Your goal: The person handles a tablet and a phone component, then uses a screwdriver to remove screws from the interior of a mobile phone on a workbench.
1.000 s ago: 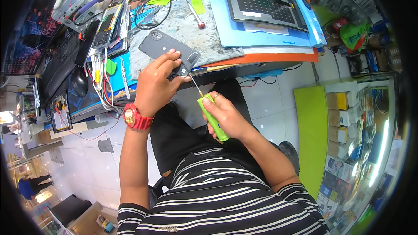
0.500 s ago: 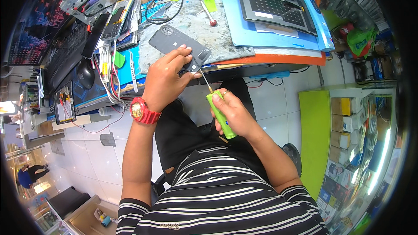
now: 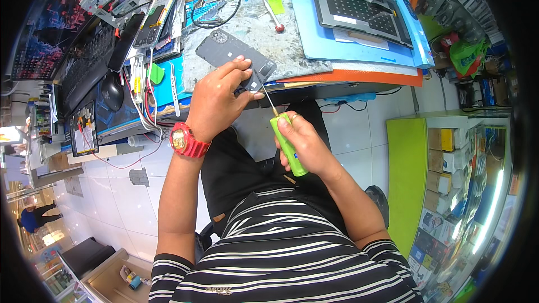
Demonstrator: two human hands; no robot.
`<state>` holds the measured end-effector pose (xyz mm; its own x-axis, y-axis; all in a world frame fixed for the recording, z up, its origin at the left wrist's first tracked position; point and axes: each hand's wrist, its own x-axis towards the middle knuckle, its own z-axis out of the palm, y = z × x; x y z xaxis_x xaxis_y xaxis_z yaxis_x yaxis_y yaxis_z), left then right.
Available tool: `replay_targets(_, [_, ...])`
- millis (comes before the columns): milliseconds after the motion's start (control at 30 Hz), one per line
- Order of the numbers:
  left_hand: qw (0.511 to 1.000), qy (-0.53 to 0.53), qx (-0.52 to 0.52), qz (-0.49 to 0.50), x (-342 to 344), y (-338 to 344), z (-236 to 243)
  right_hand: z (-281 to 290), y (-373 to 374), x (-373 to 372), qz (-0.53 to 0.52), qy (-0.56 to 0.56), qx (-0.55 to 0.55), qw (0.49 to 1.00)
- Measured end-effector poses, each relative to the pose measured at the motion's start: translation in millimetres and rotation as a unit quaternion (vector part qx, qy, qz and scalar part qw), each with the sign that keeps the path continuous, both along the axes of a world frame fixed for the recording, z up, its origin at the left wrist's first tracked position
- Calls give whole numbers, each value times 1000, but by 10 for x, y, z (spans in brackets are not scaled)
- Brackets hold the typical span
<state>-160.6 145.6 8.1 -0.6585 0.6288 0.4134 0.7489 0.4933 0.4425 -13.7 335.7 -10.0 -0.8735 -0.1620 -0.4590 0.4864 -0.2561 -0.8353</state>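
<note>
A dark grey phone (image 3: 224, 51) with a camera cluster at its far corner lies on the grey work mat (image 3: 264, 42), its near corner reaching the bench edge. My left hand (image 3: 215, 101) is closed on that near end, fingers on top and thumb at the edge. In my right hand (image 3: 306, 140) is a screwdriver (image 3: 287, 145) with a bright green handle, gripped below the bench edge. Its thin metal shaft points up to the phone's near corner, and the tip seems to touch there. Exactly what the tip meets is too small to tell.
A red-ended tool (image 3: 279, 27) and a black cable (image 3: 240, 8) lie on the mat. At right, a dark laptop panel (image 3: 359, 11) rests on blue sheets. Leftward are another opened phone (image 3: 151, 22), a mouse (image 3: 112, 91) and a keyboard (image 3: 87, 59). A glass showcase (image 3: 466, 185) stands right.
The view has shifted slightly, so the bench items sit a little lower and to the right. Both hands keep their hold on the phone and screwdriver, with little visible movement.
</note>
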Motion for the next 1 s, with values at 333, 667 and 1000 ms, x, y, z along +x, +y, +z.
replay_targets(333, [1000, -8, 3, 5, 19, 22, 29, -8, 21, -24, -1, 5, 5, 1000])
replay_targets(667, [1000, -10, 6, 4, 21, 23, 33, -9, 40, -53, 0, -1, 1, 1000])
replay_targets(1000, [1000, 0, 3, -1, 6, 11, 18, -47, 32, -68, -7, 10, -5, 1000])
